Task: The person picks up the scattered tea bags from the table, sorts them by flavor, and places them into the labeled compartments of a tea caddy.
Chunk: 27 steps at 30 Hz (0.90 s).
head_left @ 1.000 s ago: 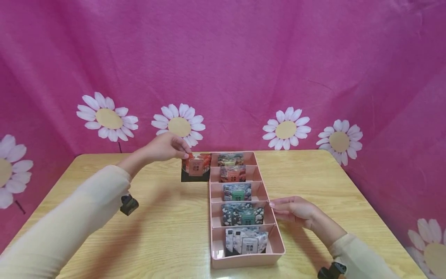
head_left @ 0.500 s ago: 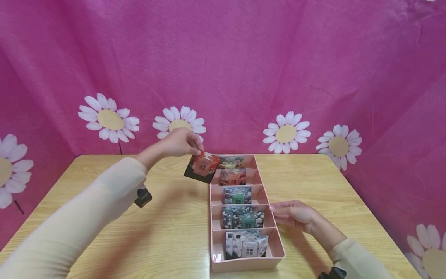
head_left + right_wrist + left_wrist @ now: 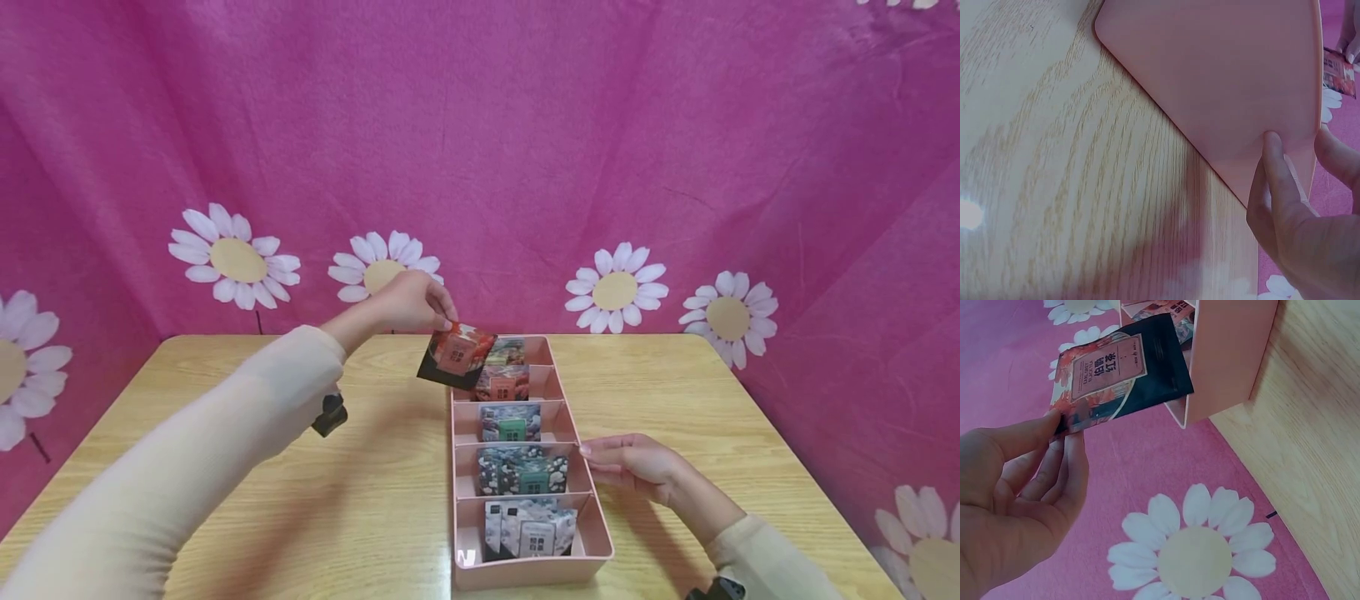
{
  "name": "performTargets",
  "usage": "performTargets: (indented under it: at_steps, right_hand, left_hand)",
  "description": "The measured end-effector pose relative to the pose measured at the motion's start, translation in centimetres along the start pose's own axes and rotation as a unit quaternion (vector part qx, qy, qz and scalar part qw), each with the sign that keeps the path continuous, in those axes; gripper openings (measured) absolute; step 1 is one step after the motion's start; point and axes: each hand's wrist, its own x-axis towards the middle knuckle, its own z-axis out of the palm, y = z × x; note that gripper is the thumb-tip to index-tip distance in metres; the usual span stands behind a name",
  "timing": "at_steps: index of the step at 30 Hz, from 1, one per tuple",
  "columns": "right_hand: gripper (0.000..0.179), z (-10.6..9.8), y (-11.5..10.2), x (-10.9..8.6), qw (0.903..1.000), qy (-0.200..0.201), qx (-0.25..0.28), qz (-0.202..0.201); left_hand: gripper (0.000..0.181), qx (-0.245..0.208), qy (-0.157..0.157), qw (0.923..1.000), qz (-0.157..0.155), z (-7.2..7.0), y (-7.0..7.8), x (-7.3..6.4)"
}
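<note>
My left hand (image 3: 412, 302) pinches a red and black tea sachet (image 3: 459, 356) by its upper corner, between thumb and fingers. The sachet tilts over the far left part of a long pink divided box (image 3: 532, 573), overlapping its back compartments in the head view. In the left wrist view, its pink label (image 3: 1109, 367) faces the camera. On the box's right side, my right hand (image 3: 637, 468) has its fingertips (image 3: 1272, 140) against the outer wall (image 3: 1222, 75), fingers fairly straight, with the thumb at the rim.
Sachets stand in each compartment: white sachets (image 3: 536, 537) in front, dark green floral ones (image 3: 525, 472), a blue-green one (image 3: 512, 423), a red one (image 3: 510, 385) and a yellowish-green one (image 3: 512, 350) at the back. A pink curtain (image 3: 480, 167) hangs behind the wooden table (image 3: 360, 500).
My left hand has carried the red and black tea sachet rightward from beside the box to over its edge, and the sachet has tilted. The right hand has stayed at the box's side.
</note>
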Motion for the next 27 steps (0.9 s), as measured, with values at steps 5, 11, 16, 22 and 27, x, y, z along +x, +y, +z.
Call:
performTargets:
  at_steps: [5,11,16,22,27]
  right_hand:
    - [0.025,-0.1,0.0,-0.1,1.0,-0.001,-0.005,0.0]
    - [0.033,-0.1,-0.2,0.0,0.9998,0.009,-0.016,0.011]
    - [0.036,0.0,-0.2,0.0,0.9997,0.011,-0.02,0.01]
    - [0.035,0.0,-0.2,-0.1,0.9997,0.009,-0.019,0.01]
    - [0.027,0.0,0.0,-0.1,1.0,0.001,-0.005,0.004]
  left_hand:
    - [0.009,-0.006,-0.012,0.9999,-0.003,0.6,0.8,0.7]
    - [0.009,-0.003,-0.024,0.9997,0.002,1.3,2.0,1.4]
    - [0.009,0.001,-0.028,0.9996,-0.001,1.9,2.5,2.0]
    - [0.01,0.033,-0.027,0.9991,0.003,3.0,2.9,3.0]
    - [0.01,0.077,-0.022,0.9968,0.011,4.2,3.1,3.5]
